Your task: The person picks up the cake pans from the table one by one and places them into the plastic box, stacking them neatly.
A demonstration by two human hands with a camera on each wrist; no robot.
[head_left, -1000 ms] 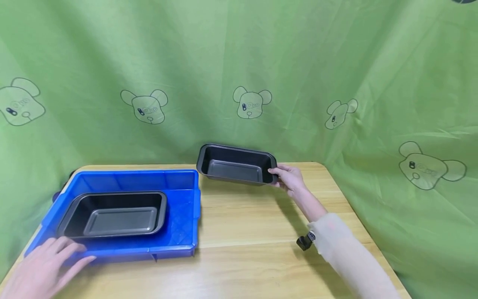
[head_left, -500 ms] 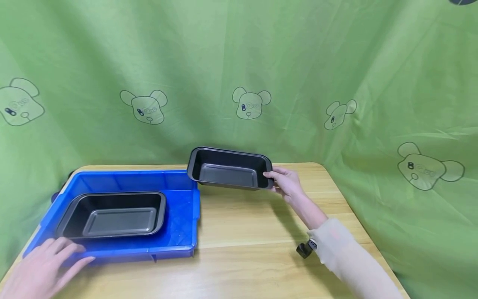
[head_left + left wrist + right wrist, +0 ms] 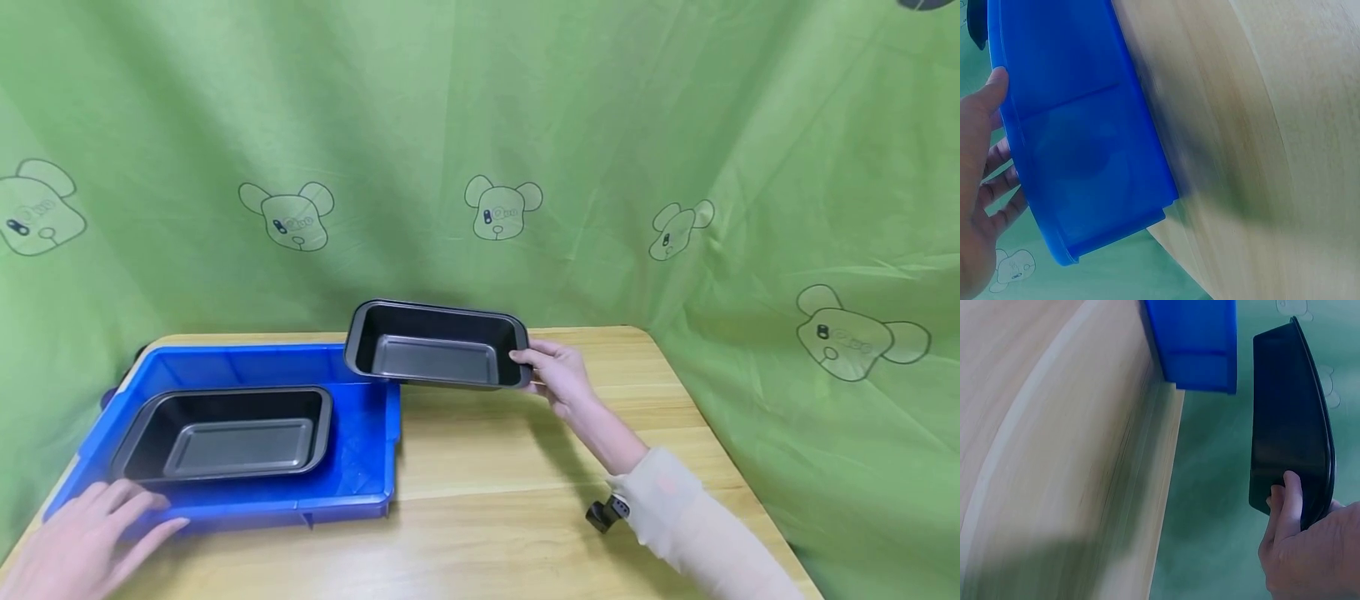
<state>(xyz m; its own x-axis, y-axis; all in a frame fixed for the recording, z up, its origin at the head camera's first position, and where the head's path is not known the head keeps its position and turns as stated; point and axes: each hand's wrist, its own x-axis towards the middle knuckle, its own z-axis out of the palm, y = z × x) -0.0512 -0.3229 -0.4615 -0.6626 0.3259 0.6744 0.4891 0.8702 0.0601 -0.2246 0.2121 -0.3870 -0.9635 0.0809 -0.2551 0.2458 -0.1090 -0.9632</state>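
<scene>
My right hand [image 3: 558,373] holds a black loaf pan [image 3: 438,354] by its right end, thumb inside the rim and fingers beneath. The pan is lifted off the table, tilted toward the head camera, and its left end overlaps the back right corner of a blue plastic bin [image 3: 345,504]. From the right wrist view, the held pan [image 3: 1288,419] shows its dark outer side. A second black loaf pan [image 3: 240,446] sits inside the bin, to the left. At the bin's front left, my left hand [image 3: 93,533] grips the rim, thumb outside and fingertips hidden behind the wall [image 3: 1091,162].
The bin stands on the left of a wooden table [image 3: 487,467]. Green cloth [image 3: 420,125] with printed mouse heads hangs behind and at both sides. A small black device [image 3: 606,514] hangs at the right wrist, below the sleeve.
My right hand has carried the loaf pan leftward and slightly down, so its left end now overlaps the bin's back right corner. The left hand and the bin stay where they were.
</scene>
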